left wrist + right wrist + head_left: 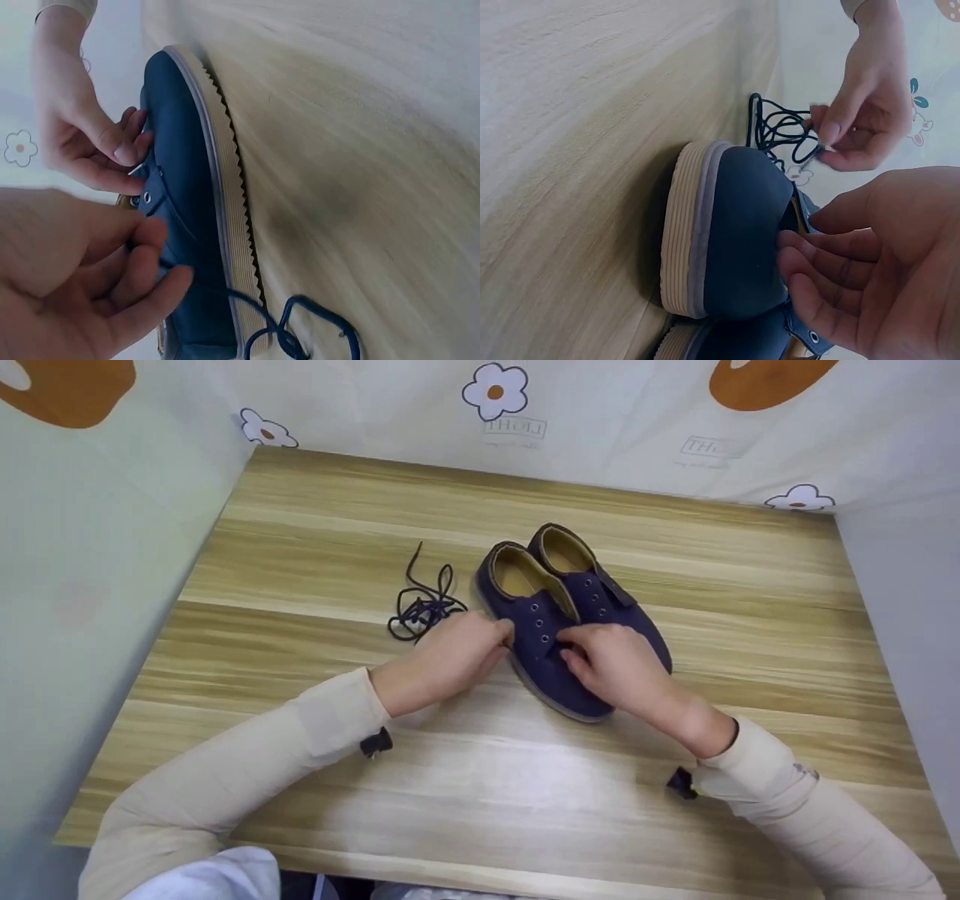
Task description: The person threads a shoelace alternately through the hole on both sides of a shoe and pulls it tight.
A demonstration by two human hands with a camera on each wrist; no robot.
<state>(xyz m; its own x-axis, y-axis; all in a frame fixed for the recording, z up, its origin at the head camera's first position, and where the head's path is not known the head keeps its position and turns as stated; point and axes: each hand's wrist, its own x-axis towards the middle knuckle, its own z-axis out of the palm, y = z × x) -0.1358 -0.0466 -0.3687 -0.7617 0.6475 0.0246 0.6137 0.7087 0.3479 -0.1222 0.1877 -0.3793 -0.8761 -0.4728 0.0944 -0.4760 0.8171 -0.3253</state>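
Observation:
A navy shoe (559,682) with cream sole stands on the table, toe towards the person, its eyelets bare in the head view. My left hand (465,649) is at its left side and pinches a dark shoelace (247,296) near one end, as the right wrist view shows. The rest of the lace lies in loose loops on the table behind that hand. With curled fingers my right hand (622,664) pinches the shoe's eyelet flap (802,206) on the other side. The fingers partly hide the grip. Beside it is a second navy shoe (646,631), also unlaced.
The wood-grain table (300,547) runs up to a pale curtain (375,405) with flower prints at the back. Pale walls stand at the left and right. The front table edge is close to the person's body.

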